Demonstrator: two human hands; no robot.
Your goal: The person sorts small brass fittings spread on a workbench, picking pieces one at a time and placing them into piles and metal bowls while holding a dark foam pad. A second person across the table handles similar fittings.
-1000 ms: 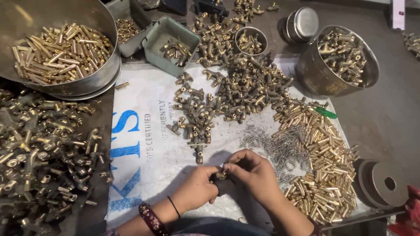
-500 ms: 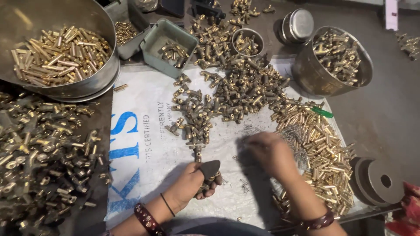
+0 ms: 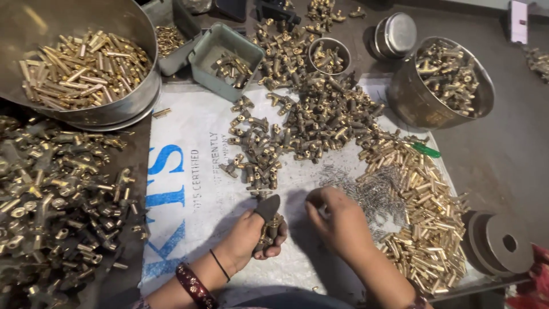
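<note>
My left hand [image 3: 251, 237] is closed around a small brass fitting [image 3: 273, 225], with a dark cover on the thumb. My right hand [image 3: 338, 220] hovers just right of it, fingers curled with the tips pinched together; what they hold is too small to see. It lies between the left hand and a patch of thin grey wire springs [image 3: 374, 191]. A pile of dull brass fittings [image 3: 297, 123] spreads over the white printed sack [image 3: 189, 189] ahead of both hands. Short shiny brass tubes [image 3: 426, 223] are heaped to the right.
A big steel bowl of brass rods [image 3: 86, 66] sits far left, above a heap of larger brass parts [image 3: 54, 200]. A green tray [image 3: 226, 60], a small tin [image 3: 329, 54] and a steel pot of fittings [image 3: 446, 83] stand behind. Grey discs [image 3: 503, 243] lie at right.
My hands were joined over one fitting; the right hand then reached to the spring and tube pile and has now come back toward the left hand, which still holds the fitting.
</note>
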